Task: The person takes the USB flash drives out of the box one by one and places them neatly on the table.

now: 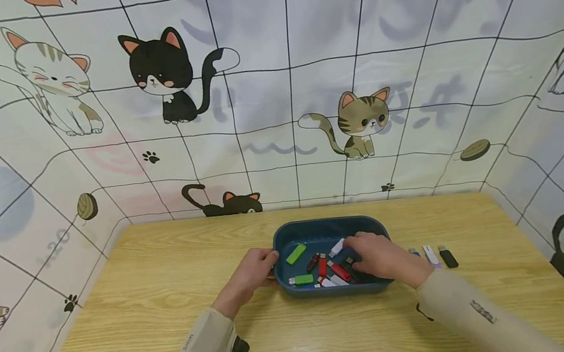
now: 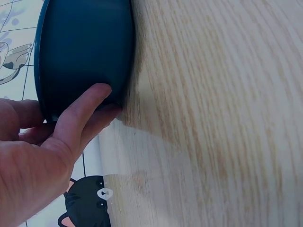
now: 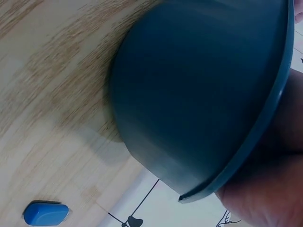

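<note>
A dark blue plastic bin (image 1: 328, 293) stands on the table with several USB sticks inside. My left hand (image 1: 254, 266) grips its left end, with fingers (image 2: 87, 106) against the outer wall in the left wrist view. Over the right end, my right hand (image 1: 377, 254) reaches into the bin. Its fingertips are right at a white USB stick (image 1: 337, 247), with thumb and forefinger apart. A dark stick lies partly under this hand. Green USB sticks (image 1: 296, 253) lie on the left of the bin floor, red ones (image 1: 322, 265) near the middle, and white ones along the front wall.
On the wooden table (image 1: 174, 267), right of the bin, lie a white USB stick (image 1: 431, 257), a black one (image 1: 447, 257) and a blue one (image 3: 46, 213), partly hidden by the right arm in the head view. Cat-patterned walls (image 1: 269, 92) enclose the back and sides.
</note>
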The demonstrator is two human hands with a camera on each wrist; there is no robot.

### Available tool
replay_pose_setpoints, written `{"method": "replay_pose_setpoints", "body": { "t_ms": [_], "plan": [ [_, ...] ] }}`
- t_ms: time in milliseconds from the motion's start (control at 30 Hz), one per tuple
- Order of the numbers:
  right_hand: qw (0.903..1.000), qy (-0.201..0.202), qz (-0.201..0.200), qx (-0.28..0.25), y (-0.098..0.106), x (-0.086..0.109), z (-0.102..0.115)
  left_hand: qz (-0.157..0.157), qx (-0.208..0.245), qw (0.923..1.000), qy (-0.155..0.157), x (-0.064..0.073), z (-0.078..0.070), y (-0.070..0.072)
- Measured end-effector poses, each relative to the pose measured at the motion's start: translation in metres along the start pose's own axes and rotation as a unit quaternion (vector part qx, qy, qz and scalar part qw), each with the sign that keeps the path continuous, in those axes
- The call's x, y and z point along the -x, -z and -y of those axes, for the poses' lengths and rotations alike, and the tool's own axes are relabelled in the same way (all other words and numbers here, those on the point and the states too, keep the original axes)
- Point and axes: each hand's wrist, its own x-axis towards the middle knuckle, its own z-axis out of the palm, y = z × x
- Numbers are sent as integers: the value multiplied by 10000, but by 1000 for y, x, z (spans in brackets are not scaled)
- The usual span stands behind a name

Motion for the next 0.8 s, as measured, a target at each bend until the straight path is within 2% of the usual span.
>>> {"method": "replay_pose_setpoints", "body": {
  "t_ms": [200,500,800],
  "plan": [
    [9997,-211,90,78,-1,-2,1,-1,-5,10000,-12,1,0,-1],
    [9998,-51,-136,166,-7,-6,-3,45,29,10000,-43,1,-1,0],
    [9994,-150,-216,216,-9,-8,-5,45,14,10000,-41,0,0,0]
  ]
}}
